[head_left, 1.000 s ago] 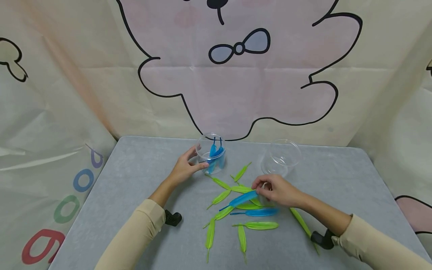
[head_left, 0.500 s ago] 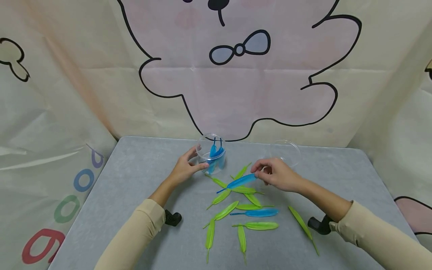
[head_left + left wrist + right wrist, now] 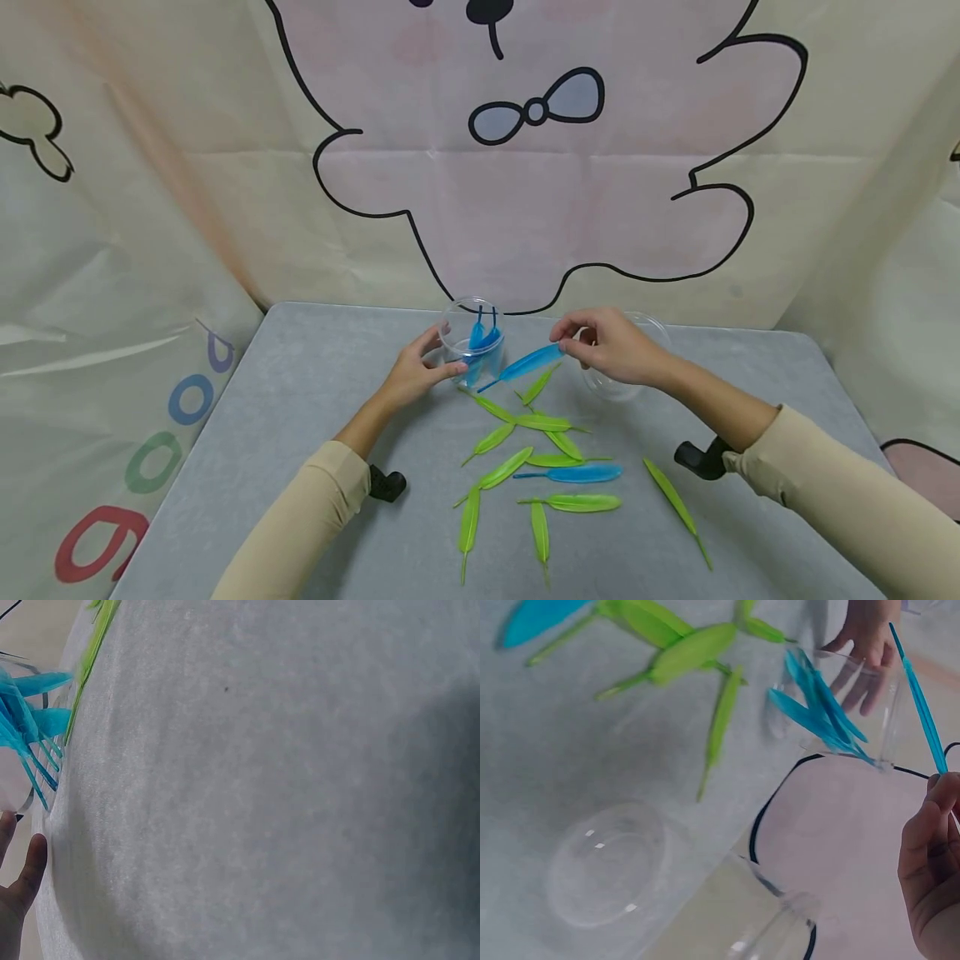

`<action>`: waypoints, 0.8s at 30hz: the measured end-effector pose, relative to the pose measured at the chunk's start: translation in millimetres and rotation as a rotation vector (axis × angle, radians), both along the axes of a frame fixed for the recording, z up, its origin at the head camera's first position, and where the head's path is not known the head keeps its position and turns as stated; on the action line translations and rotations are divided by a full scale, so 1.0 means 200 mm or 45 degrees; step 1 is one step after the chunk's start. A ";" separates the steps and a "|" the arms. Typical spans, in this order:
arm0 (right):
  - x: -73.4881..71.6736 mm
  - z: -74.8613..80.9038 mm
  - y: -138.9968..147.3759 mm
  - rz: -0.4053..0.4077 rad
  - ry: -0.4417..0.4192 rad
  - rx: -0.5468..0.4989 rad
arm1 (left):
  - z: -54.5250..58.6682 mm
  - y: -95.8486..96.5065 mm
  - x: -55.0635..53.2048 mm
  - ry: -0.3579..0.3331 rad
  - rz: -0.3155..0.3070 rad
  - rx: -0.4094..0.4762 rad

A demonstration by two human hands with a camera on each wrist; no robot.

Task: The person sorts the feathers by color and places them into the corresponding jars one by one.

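Right hand (image 3: pixel 611 346): pinching a blue feather (image 3: pixel 528 363) by its broad end, quill pointing down toward the clear cup (image 3: pixel 467 353); outside it, just beside, contact at the quill tip impossible to tell. Left hand (image 3: pixel 420 371): holding that cup, thumb at the near side, fingers around the left.

Compared with a second ago: carried up and across from above the green feathers (image 3: pixel 583 503); left grip unaltered. Judged as progress: close now to the cup already containing blue feathers (image 3: pixel 486 340).

Farther out, on the table (image 3: pixel 337 350): another blue feather (image 3: pixel 583 474) among green; second cup (image 3: pixel 617 390), partly hidden behind the right hand.

Writing: coloured letters (image 3: pixel 175 404) on left cloth (image 3: pixel 112 292), two resembling "o", others uncertain. No legible brands or labels.
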State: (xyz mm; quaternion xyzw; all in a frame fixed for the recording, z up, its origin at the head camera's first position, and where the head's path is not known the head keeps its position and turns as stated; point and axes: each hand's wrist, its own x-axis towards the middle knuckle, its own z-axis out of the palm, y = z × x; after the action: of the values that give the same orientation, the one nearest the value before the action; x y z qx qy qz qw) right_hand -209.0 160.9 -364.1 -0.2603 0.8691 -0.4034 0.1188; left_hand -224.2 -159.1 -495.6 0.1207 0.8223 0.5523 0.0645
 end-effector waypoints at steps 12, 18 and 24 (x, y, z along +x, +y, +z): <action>-0.10 0.12 -0.09 -0.002 0.079 0.059 | -0.01 0.00 0.00 0.031 -0.005 -0.010; -0.17 0.16 -0.11 -0.015 0.163 0.046 | 0.03 0.00 0.02 0.029 -0.009 -0.015; -0.22 0.19 -0.14 -0.050 0.180 0.065 | 0.03 0.00 0.02 -0.003 -0.005 -0.008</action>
State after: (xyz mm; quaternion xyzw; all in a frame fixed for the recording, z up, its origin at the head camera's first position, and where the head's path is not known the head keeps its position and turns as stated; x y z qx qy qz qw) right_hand -253.2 133.8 -326.6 -0.2679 0.8902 -0.3641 0.0559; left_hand -220.7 -158.5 -489.4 0.1216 0.8237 0.5498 0.0669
